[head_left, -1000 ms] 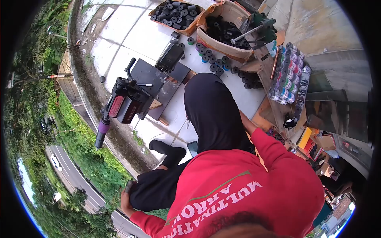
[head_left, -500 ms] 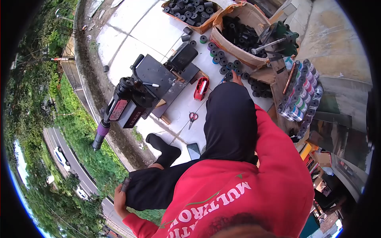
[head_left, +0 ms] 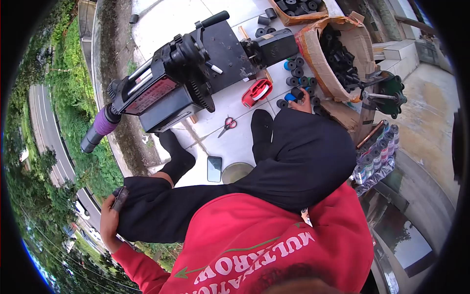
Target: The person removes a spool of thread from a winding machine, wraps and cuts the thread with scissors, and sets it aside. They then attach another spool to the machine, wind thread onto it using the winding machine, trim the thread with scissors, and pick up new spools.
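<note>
My left hand (head_left: 108,219) rests by my left knee, its fingers closed on a small dark grey object (head_left: 120,198) whose kind I cannot make out. Past my right knee, my right hand (head_left: 304,104) has its fingers round a black roll with a blue end (head_left: 292,96); my leg partly hides this hand. Around it on the tiles stand several similar black rolls (head_left: 297,72), some with blue or green ends. A black hand-cranked machine (head_left: 169,81) with a purple-wrapped grip (head_left: 104,122) stands in front of me.
A red tape dispenser (head_left: 256,93), red-handled scissors (head_left: 227,125), a phone (head_left: 214,169) and a round metallic item (head_left: 236,172) lie on the tiles. An open carton (head_left: 311,46) holds black pieces. Wrapped colourful rolls (head_left: 377,154) sit at right. A ledge (head_left: 115,63) borders the floor at left.
My view has shifted, so the machine appears larger. My right hand, mostly hidden behind the knee before, now shows at the blue-ended roll. My left hand still holds the dark object.
</note>
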Demonstrator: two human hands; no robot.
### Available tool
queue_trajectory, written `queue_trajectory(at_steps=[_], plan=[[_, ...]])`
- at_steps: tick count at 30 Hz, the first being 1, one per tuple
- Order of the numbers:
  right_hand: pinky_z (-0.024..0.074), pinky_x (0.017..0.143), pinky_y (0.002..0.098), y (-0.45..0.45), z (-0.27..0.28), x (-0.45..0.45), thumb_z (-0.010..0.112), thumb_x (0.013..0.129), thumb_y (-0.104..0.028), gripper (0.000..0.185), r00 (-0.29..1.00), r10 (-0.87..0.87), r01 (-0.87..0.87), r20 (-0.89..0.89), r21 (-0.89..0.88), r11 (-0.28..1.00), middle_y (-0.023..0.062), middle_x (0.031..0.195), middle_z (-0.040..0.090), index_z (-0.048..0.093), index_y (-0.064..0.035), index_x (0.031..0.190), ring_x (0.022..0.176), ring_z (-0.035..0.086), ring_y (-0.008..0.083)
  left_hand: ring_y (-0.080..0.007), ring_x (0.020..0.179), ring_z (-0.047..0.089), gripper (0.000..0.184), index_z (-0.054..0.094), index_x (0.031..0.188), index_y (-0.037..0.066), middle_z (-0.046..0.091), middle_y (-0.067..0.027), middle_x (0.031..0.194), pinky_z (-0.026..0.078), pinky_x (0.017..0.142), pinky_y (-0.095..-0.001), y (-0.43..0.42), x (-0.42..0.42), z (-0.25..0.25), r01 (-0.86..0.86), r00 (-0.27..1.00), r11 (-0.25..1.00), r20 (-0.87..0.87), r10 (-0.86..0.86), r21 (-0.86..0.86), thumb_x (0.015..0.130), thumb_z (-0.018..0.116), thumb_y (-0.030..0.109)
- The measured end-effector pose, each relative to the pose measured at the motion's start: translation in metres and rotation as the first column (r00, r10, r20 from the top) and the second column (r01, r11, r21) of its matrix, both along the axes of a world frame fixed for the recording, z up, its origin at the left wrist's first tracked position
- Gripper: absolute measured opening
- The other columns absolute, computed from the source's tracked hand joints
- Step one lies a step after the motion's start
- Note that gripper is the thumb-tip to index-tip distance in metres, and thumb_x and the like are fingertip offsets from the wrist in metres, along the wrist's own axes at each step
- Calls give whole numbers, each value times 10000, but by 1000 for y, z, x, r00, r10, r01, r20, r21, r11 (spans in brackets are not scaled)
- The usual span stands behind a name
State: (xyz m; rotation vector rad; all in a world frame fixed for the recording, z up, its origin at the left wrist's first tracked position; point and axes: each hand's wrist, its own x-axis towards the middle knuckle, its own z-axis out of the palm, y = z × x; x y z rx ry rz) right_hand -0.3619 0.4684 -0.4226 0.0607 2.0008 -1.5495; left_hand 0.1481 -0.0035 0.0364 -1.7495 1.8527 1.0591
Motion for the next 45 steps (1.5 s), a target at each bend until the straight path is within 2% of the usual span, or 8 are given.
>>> queue_trajectory(at_steps=[6,12,14,18,22,24,29,45], plan=[[541,638,308,8,14,-1,753,853,35,930,998,-15,4,69,155,988,242,1478,440,288,-237,1610,869,707,218,-173,1194,615,387,692,1322,27,710,-88,1280,416,1091,-311,-7,-9,-4,58,998,996,-27,-56,63,999,698,239],[568,818,402,16,50,-4,781,772,-108,1014,907,318,-173,-274,446,878,243,1254,664,275,-213,1645,928,741,281,-166,1210,609,391,651,1372,14,693,-83,1308,415,1100,-306,-12,0,-7,-37,999,995,-36,40,95,1025,649,193],[548,876,450,10,81,-9,798,757,-162,976,933,361,-274,-5,642,717,229,1091,719,344,-188,1620,962,732,348,-165,1212,608,394,640,1382,7,691,-82,1310,415,1102,-306,-15,-2,-8,-57,998,992,-9,59,112,1029,639,183],[543,884,444,7,89,-13,830,792,-214,878,867,495,-343,55,787,513,210,957,725,426,-141,1568,946,729,388,-172,1232,601,401,622,1399,1,682,-90,1324,411,1113,-314,-22,-2,-14,-4,996,992,-84,14,126,1029,626,157],[529,932,455,1,84,-36,801,850,-189,728,909,383,-107,-165,795,597,213,1070,703,494,-123,1507,1061,690,394,-181,1255,593,399,615,1406,1,672,-96,1342,403,1126,-319,-20,-1,-9,13,1000,992,-4,-13,128,1028,608,129],[498,993,469,-21,89,-41,750,898,-142,600,596,648,35,-475,821,570,217,1247,629,535,-127,1458,1202,612,400,-185,1262,591,399,613,1409,2,669,-98,1349,400,1131,-321,-20,-4,-12,-7,1000,991,-8,8,135,1028,600,120],[471,1025,476,-28,72,-41,753,901,-152,590,646,667,-9,-370,871,492,196,1291,531,545,-150,1453,1208,563,395,-187,1271,587,400,607,1417,5,663,-100,1362,391,1140,-323,-18,-1,-9,-1,999,993,39,-4,120,1033,580,113],[493,992,450,-20,78,-53,812,862,-149,512,704,481,35,-523,701,712,183,1260,579,637,-97,1341,1192,595,369,-187,1285,581,403,606,1419,8,656,-93,1375,391,1143,-317,-16,2,-12,-10,992,989,-122,28,147,1038,597,139]])
